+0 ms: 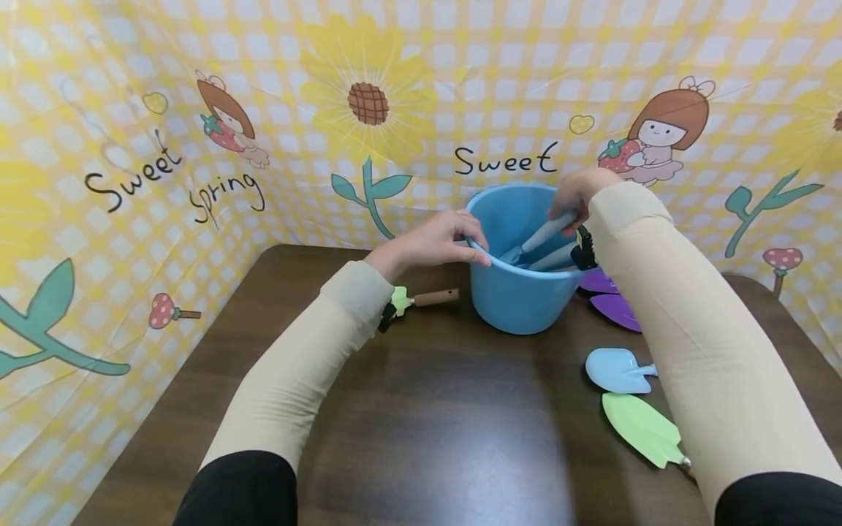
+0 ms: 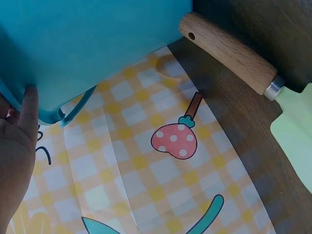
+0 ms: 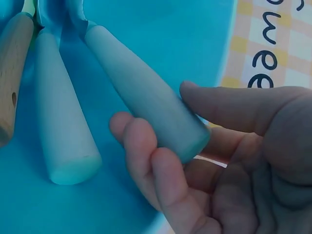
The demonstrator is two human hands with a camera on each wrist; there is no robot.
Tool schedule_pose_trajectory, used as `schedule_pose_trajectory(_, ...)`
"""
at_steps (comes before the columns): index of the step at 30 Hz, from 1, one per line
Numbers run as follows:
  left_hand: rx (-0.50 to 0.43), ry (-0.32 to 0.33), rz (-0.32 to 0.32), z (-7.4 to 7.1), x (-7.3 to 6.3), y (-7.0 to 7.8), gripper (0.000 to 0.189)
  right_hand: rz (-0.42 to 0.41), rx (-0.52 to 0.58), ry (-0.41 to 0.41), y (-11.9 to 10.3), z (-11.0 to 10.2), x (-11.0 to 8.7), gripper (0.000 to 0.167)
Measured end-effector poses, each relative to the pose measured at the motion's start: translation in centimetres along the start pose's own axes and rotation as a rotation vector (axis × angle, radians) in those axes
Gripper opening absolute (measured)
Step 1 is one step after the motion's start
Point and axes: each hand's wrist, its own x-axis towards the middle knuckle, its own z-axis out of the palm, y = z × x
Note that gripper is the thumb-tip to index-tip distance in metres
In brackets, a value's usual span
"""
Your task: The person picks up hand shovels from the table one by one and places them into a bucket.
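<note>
A blue bucket point(image 1: 526, 303) stands upright at the back of the table. My left hand point(image 1: 437, 239) grips its rim on the left side, thumb outside; in the left wrist view, part of that hand point(image 2: 19, 141) lies along the blue wall. My right hand point(image 1: 579, 196) reaches over the bucket and holds the end of a pale handle point(image 3: 141, 92) between thumb and fingers. That handle belongs to a garden hand tool whose head is down inside the bucket, mostly hidden. Beside it lean a second pale handle point(image 3: 66, 117) and a wooden handle point(image 3: 12, 73).
Left of the bucket lies a green trowel with a wooden handle point(image 1: 436, 297). On the right are purple tools point(image 1: 617, 310), a light blue shovel point(image 1: 617, 370) and a green trowel point(image 1: 641, 427), partly behind my right arm. A checked cloth point(image 1: 263, 44) hangs behind the table.
</note>
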Motion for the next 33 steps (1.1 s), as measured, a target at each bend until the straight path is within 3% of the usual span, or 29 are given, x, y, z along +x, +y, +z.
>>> schedule_pose_trajectory(10, -0.001, 0.0, -0.037, -0.4, -0.3, 0.2, 0.011, 0.1, -0.067, 0.156, -1.4, 0.4, -1.0, 0.045)
schedule_pose_trajectory(13, -0.004, -0.001, -0.037, -0.3, -0.5, 0.1, 0.011, 0.097, -0.09, 0.129, -1.4, 0.3, -0.7, 0.044)
schedule_pose_trajectory(20, -0.013, -0.004, -0.023, -0.3, -0.3, 0.0, 0.011, -0.013, -0.279, 0.018, -0.8, -0.6, -0.3, 0.046)
schedule_pose_trajectory(23, -0.013, -0.005, -0.022, -0.3, -0.2, 0.0, 0.011, -0.037, -0.312, -0.02, -0.6, -0.9, -0.3, 0.047)
schedule_pose_trajectory(29, -0.015, -0.004, -0.024, -0.2, -0.1, 0.1, 0.011, -0.034, -0.271, -0.074, -0.4, -1.1, -0.4, 0.051)
schedule_pose_trajectory(33, -0.01, -0.007, -0.02, -0.1, 0.0, 0.1, 0.011, -0.039, -0.205, -0.068, -0.2, -1.0, -1.0, 0.052)
